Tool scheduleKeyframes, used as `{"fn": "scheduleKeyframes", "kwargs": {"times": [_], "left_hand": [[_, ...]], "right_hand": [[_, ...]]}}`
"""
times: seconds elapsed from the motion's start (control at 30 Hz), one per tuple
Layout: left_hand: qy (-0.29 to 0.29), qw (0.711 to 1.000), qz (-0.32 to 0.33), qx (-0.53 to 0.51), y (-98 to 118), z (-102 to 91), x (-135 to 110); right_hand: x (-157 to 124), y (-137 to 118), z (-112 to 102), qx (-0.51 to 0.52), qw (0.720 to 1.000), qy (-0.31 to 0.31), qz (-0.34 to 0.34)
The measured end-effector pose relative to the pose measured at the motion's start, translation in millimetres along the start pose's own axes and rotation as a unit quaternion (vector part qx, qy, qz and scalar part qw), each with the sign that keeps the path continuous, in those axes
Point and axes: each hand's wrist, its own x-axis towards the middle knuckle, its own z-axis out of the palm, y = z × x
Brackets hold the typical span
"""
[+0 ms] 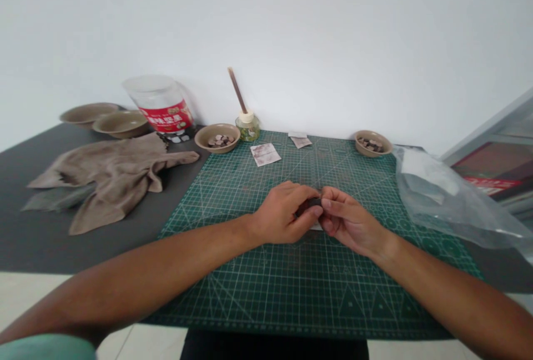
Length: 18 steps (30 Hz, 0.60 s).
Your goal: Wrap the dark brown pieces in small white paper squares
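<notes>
Dark disc (310, 203) sat at the centre of my feed, pinched between both hands above the green cutting mat (333, 293). Only its upper edge showed; the fingers hid the rest, so I could not make out its full shape. The left hand (281, 213) was clenched around it from one side with the fingers curled, and the right hand (347, 221) grasped it from the other, the two hands touching. A white scrap (316, 227) showed just below the disc, between the hands, but I could not tell whether it was joined to it.

Beyond the hands, two paper squares (265, 154) (300, 141) lay near the far edge of the mat. A tan bowl (373, 143) of dark discs stood on the far right corner, and another tan bowl (217, 137) of them sat just off the far left corner. Between that bowl and the paper squares stood a glass jar (247, 128) holding a wooden stick (237, 91). On the dark table (104, 243) to the left lay a crumpled taupe cloth (108, 180), with two more tan bowls (121, 123) (89, 113) and a tilted plastic tub (160, 105) behind it. A clear plastic bag (449, 199) lay over the mat's right edge.
</notes>
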Motion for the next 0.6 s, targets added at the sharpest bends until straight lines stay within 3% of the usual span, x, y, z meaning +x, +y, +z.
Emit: {"fn": "scheduleKeyframes", "kwargs": {"times": [0.6], "left_hand": [[-0.033,0.999,0.005,-0.002,-5.3,0.9,-2.1]], "right_hand": [[-3.6,-6.4,-2.3,0.024,0.999,-0.041,0.009]]}}
